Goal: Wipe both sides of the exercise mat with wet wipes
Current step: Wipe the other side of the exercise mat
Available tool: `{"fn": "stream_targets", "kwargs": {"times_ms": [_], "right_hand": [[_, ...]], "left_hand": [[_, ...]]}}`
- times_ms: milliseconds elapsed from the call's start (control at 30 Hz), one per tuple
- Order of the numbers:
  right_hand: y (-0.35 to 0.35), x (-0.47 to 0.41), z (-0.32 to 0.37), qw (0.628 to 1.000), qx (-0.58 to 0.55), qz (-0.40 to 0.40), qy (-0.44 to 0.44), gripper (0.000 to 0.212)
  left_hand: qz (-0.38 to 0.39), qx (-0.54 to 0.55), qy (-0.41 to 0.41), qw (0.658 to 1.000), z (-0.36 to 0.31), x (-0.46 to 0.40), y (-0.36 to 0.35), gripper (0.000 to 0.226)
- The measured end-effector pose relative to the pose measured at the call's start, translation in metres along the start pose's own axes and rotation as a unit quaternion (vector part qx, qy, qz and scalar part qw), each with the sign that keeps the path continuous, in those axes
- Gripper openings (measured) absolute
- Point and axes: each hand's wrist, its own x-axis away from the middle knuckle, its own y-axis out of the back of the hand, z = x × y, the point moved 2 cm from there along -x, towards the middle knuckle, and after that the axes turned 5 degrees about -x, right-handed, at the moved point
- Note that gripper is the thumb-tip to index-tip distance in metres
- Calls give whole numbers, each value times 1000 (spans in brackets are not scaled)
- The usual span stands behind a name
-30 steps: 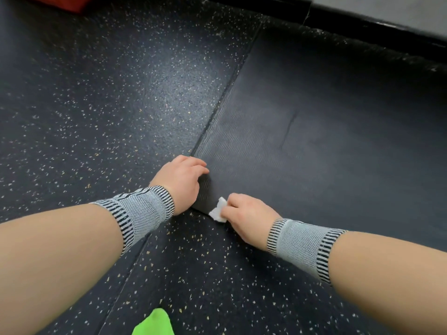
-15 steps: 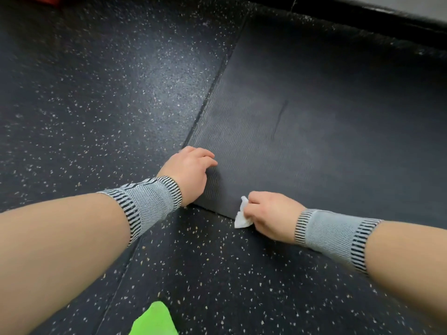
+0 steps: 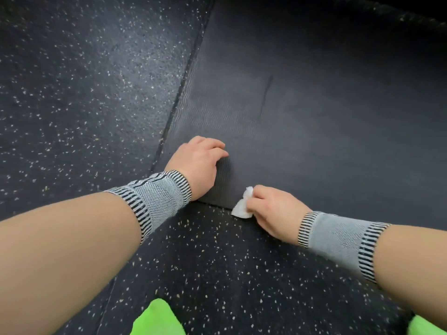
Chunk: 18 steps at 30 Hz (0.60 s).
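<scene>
At the bottom edge of the frame we see two bright green shapes (image 3: pixel 157 319), likely our feet, on the speckled floor (image 3: pixel 217 274). Just above them our right hand (image 3: pixel 273 211) sits at the near edge of the exercise mat (image 3: pixel 314 117), its fingers (image 3: pixel 260 192) curled tight around a bunched white wet wipe (image 3: pixel 243 206) that straddles the mat's edge and the floor. To its left, our left hand (image 3: pixel 197 165) rests on the mat's near left corner with the fingers loosely bent, tips down on the surface; we cannot tell whether they hook the edge. The mat stretches away toward the upper right of the frame, lying flat, with a thin crease (image 3: pixel 266 95) in the middle.

The risks, as we judge them: the wipe is so wadded that little of it meets the mat, so strokes could leave strips untouched. Dragging it over the floor could pick up grit and smear it back. If the left hand eases off, the corner may slide or buckle under the wiping.
</scene>
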Motion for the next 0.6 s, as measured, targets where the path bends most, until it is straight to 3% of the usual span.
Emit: {"fn": "stream_targets", "kwargs": {"times_ms": [100,167,300,367,500,600], "right_hand": [[11,63,-35,986,41,55,-150,12],[16,81,-34,979,42,21,-197,10],[10,32,-1,992,-16,-100,-79,17],[11,-2,8,990,-12,-123,-73,18],[11,21,-16,996,32,-35,-70,19],[18,94,-64,985,82,34,-150,16]], "left_hand": [[14,16,-40,999,-29,-8,-2,45],[30,16,-49,998,-40,-10,-4,46],[54,-14,-67,996,-50,-15,-7,47],[58,-57,-81,993,-49,-21,-4,46],[98,-127,-100,982,-50,-16,1,47],[113,-129,-137,976,-75,-10,-2,49]]}}
